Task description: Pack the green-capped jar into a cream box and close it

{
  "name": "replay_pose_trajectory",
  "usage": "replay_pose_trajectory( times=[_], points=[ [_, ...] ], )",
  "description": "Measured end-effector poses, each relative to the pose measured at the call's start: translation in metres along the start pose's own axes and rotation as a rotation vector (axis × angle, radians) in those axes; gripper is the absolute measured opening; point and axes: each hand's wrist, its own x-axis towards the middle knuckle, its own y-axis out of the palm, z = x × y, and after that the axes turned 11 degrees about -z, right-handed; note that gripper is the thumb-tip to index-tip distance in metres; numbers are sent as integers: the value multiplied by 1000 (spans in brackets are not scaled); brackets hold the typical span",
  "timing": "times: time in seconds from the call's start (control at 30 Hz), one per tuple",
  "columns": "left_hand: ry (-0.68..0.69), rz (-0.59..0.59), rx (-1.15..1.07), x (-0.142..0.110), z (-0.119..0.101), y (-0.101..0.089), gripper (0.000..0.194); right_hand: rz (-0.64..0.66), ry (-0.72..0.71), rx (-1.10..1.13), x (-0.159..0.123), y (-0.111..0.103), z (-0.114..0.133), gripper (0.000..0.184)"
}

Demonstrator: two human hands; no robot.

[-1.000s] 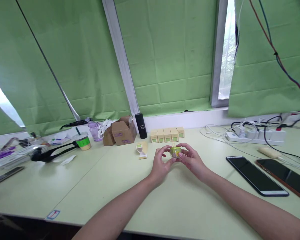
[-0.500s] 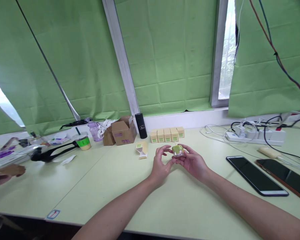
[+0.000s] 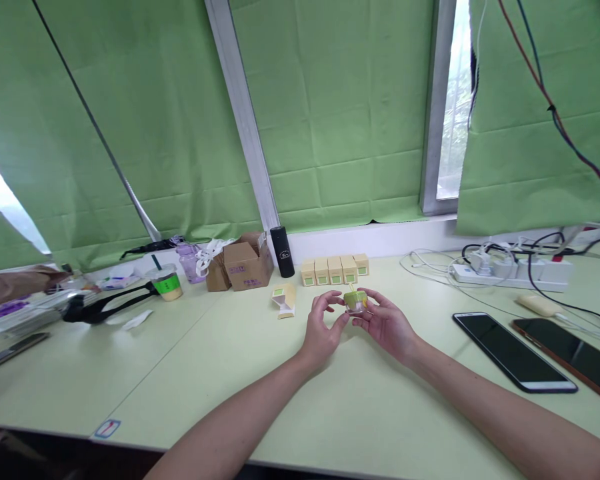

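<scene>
My right hand [image 3: 387, 325] holds a small clear jar with a green lid [image 3: 355, 301] between its fingertips, a little above the pale green table [image 3: 260, 393]. My left hand [image 3: 321, 330] is just left of the jar, fingers curled and apart, with its fingertips close to the jar's side. Behind the hands stands a row of several small cream boxes with green labels [image 3: 335, 270]. One opened cream box [image 3: 285, 299] lies to the left of my hands.
Two phones [image 3: 513, 351] lie flat at the right, with a white power strip and cables [image 3: 515, 268] behind them. A black cylinder [image 3: 282, 251], brown cartons [image 3: 244, 264], a lidded cup [image 3: 167, 282] and black tongs [image 3: 105, 307] sit at the back left. Another person's hand [image 3: 15, 283] reaches in at far left.
My left hand has let go of the jar, which my right hand now holds alone and slightly higher. The other person's hand at far left has come into view and moved up.
</scene>
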Motion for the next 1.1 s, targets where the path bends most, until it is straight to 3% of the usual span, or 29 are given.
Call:
replay_pose_trajectory(
  times=[0.43,0.93,1.1],
  points=[
    [-134,64,-45,3,8,1,52,-57,-261,-315,-4,4,0,72],
    [-155,48,-40,5,14,2,48,-15,-401,-462,1,0,-3,66],
    [-133,11,27,8,15,-2,48,-90,-447,-508,8,-6,-1,60]
  ],
)
